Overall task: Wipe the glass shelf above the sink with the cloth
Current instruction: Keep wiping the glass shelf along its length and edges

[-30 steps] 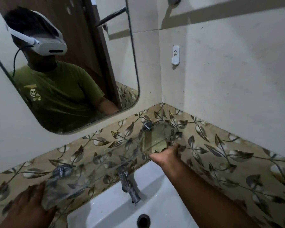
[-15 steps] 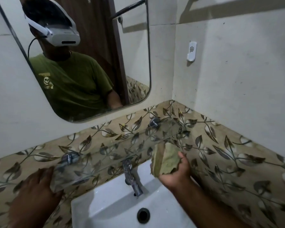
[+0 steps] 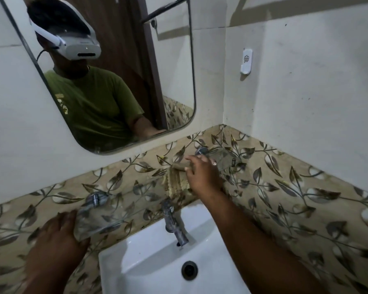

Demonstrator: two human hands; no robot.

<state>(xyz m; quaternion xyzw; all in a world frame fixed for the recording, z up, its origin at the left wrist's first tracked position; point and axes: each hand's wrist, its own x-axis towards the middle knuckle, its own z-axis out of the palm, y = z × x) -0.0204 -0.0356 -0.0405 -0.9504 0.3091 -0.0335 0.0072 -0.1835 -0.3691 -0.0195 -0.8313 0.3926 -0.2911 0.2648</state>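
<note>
Pressing down on the glass shelf (image 3: 123, 200), the right hand (image 3: 202, 177) lies palm-down over the cloth (image 3: 175, 184), fingers loosely spread and reaching toward the wall. Cloth: yellowish-green, crumpled, partly hidden under the palm, its ribbed edge showing to the left of the hand; a rolled fold pokes out by the fingertips (image 3: 189, 158). It sits on the shelf's right half, above and slightly behind the tap (image 3: 174, 223). Whether the fingers actually grip the fabric or just flatten it, cannot tell. Left hand (image 3: 55, 238) rests at the shelf's left end, fingers together and curled against the glass corner, thumb under or beside the edge; blurred. Shelf is clear glass, mounted on 2 chrome brackets: 1 left (image 3: 96, 199), 1 right (image 3: 201, 151), against a band of leaf-patterned tiles (image 3: 285, 187). Right end of the shelf stands just short of the room corner. Below: white sink (image 3: 140, 268) with dark drain hole (image 3: 189, 270). Above: rounded mirror (image 3: 119, 81) reflecting a person in a green shirt with a white headset. Small white wall hook (image 3: 246, 60) on the right wall, well apart from the shelf.
</note>
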